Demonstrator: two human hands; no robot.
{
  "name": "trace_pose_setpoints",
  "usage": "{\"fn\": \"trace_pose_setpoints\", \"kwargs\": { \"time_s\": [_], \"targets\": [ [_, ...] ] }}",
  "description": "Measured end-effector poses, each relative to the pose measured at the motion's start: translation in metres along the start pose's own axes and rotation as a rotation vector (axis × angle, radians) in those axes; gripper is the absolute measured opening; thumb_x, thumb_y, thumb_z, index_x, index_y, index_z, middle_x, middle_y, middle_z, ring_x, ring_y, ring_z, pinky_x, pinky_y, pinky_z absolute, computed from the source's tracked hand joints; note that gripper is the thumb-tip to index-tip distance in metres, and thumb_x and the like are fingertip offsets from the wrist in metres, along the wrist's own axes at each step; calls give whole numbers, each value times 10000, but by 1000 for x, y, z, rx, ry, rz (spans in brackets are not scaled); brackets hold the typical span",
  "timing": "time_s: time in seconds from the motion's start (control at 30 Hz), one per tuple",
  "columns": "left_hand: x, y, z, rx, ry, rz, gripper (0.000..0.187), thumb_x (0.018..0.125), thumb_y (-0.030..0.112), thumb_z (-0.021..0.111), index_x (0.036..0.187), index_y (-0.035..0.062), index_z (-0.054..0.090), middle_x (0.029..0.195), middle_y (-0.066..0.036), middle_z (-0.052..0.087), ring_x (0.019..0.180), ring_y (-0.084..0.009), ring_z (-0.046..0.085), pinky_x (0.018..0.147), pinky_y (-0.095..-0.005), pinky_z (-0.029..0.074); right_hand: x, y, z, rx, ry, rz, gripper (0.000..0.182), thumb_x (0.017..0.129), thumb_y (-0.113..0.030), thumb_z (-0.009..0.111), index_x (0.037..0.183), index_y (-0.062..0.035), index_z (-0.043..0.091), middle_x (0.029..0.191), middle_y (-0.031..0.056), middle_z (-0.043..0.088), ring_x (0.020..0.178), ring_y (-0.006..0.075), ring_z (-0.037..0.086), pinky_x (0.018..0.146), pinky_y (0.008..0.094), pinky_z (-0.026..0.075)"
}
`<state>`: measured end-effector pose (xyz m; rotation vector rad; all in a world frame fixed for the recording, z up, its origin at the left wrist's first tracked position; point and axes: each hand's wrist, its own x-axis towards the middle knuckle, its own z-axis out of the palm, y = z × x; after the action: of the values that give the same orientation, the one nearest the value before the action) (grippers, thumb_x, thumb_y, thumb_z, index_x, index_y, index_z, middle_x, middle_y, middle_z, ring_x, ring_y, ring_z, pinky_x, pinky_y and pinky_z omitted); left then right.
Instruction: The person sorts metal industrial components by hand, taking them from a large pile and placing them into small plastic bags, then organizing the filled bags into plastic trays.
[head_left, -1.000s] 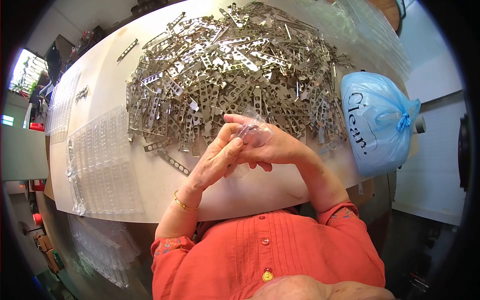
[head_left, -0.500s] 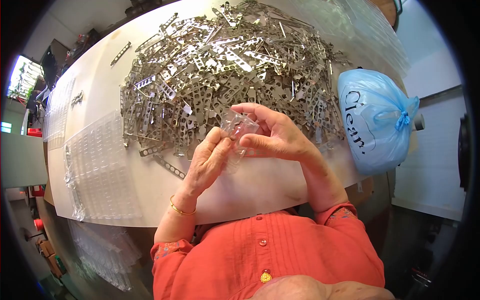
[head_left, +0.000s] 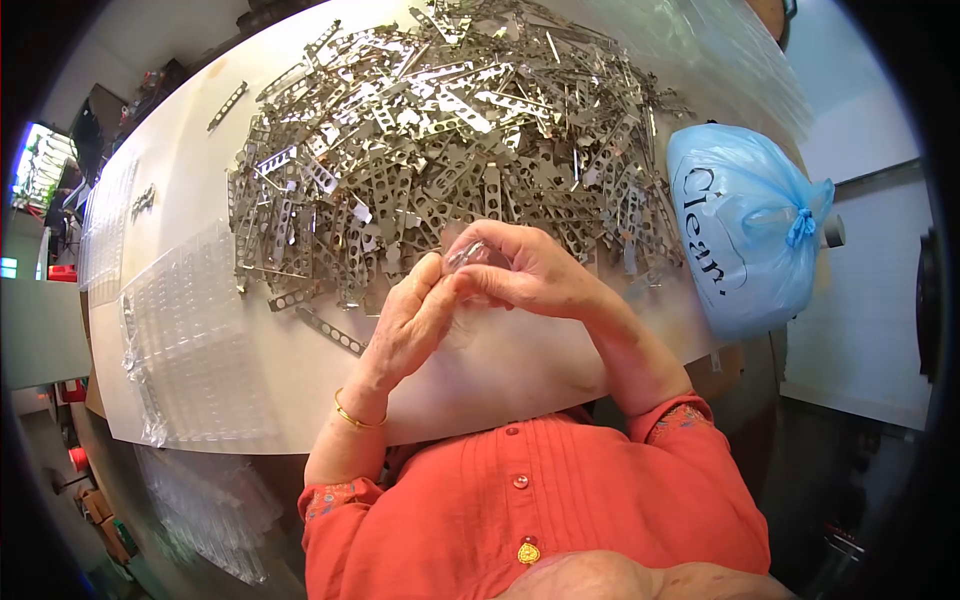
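Note:
A crinkled piece of clear plastic [head_left: 480,254] is held between my two hands, over the near edge of a metal heap. My left hand [head_left: 408,312] pinches its left side, fingers folded in. From the right, my right hand [head_left: 540,272] curls round it, thumb and fingertips closed on it and close against the left hand. Much of the plastic is hidden by the fingers, so I cannot make out its exact form. Just beyond the hands lies the big heap of thin perforated metal strips [head_left: 440,150]. One loose strip [head_left: 332,332] lies left of my left hand.
A tied blue plastic bag [head_left: 748,240] marked "Clean." stands at the right on the white table [head_left: 480,385]. Clear plastic trays [head_left: 200,340] lie at the left, with more clear plastic [head_left: 205,510] below the table edge. Plastic sheeting [head_left: 700,50] covers the far right.
My right hand's fingers have closed in round the clear plastic, and the two hands have come together. Less of the plastic shows now. The whole view has shifted slightly.

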<state>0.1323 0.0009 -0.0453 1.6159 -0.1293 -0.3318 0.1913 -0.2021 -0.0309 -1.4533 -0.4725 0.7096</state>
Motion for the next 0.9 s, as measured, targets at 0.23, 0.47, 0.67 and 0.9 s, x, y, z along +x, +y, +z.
{"fn": "trace_pose_setpoints", "kwargs": {
  "time_s": [0.23,0.47,0.67,0.9],
  "targets": [
    [-2,13,-5,-124,87,87,370,1081,339,438,1126,13,608,858,-6,599,669,-55,529,589,-221,451,-2,-13,-3,35,75,46,190,999,-223,649,984,-41,597,784,-19,607,642,23,523,519,211,417],
    [6,-3,-14,-522,75,99,327,1068,231,457,1226,-21,591,1040,-89,685,802,-137,658,700,-254,540,2,-6,-25,147,294,-133,232,1002,-288,641,979,-67,571,671,-14,567,502,60,491,478,223,400],
    [7,-9,-14,-528,42,114,250,978,73,627,1201,-37,598,1006,-117,711,820,-162,688,735,-299,577,4,-4,-27,231,274,-133,243,1005,-295,632,965,-66,562,648,-7,556,496,75,488,468,228,393],
    [5,-14,-18,-516,-68,62,223,959,116,673,1128,-20,626,946,-108,712,785,-157,681,653,-283,570,2,-6,-29,352,216,-120,253,1006,-304,628,967,-64,561,630,13,555,483,87,484,450,232,379]
  ]
}}
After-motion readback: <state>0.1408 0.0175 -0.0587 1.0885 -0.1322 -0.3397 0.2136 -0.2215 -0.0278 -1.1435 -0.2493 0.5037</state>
